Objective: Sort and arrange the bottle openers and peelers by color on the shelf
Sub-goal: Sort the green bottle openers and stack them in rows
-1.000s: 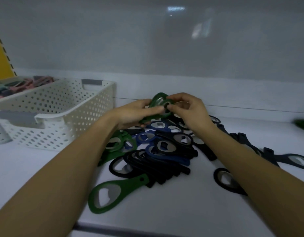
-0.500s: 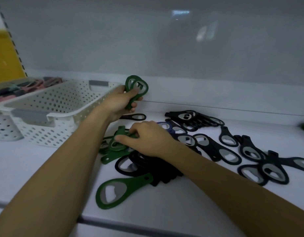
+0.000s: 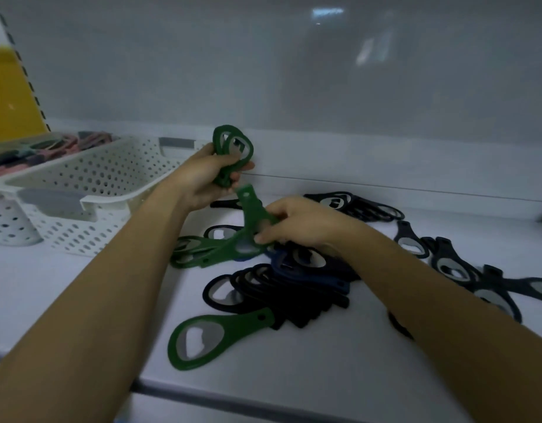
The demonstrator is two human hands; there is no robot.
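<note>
Left hand (image 3: pixel 199 178) grips green bottle openers (image 3: pixel 234 149); right hand (image 3: pixel 306 222) pinches one more green opener (image 3: pixel 254 212) to add next.

We find nothing legible here: no text, label, brand or number shows on the bottle openers (image 3: pixel 199 340), on the white basket (image 3: pixel 105 178) or on the shelf's grey back panel (image 3: pixel 263 71).

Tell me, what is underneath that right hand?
The right hand pinches a green opener. Below it lie blue openers stacked on a pile of black openers. Whatever sits directly beneath the palm is covered.
</note>
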